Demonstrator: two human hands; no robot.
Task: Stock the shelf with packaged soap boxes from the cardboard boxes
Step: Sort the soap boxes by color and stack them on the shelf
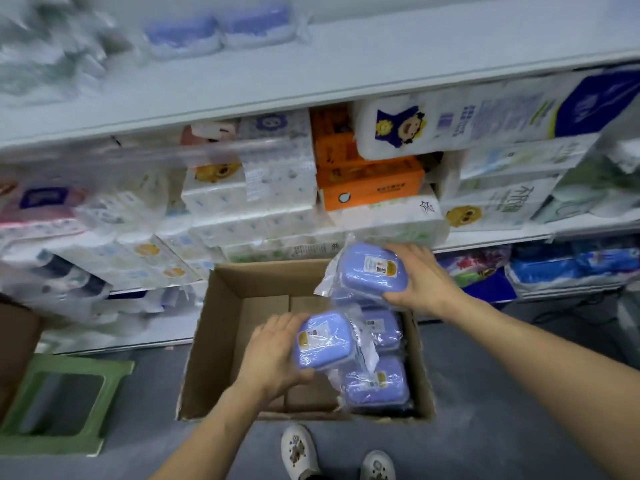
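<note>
Over the cardboard box (pixel 221 341), each hand's grip holds a soap box: left hand (pixel 273 355), right hand (pixel 420 275).

Even, bright overhead light; shadows soft. Motion blur smears the far shelf (pixel 311 64) at upper left. Wide-angle bending curves the edges. Plastic wrap on the soap boxes (pixel 325 341) shows slight glare

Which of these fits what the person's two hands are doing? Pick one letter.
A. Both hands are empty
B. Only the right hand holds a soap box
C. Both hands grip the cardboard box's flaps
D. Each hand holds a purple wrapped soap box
D: the left hand grips one purple wrapped soap box and the right hand grips another, both held above the open cardboard box.
</note>
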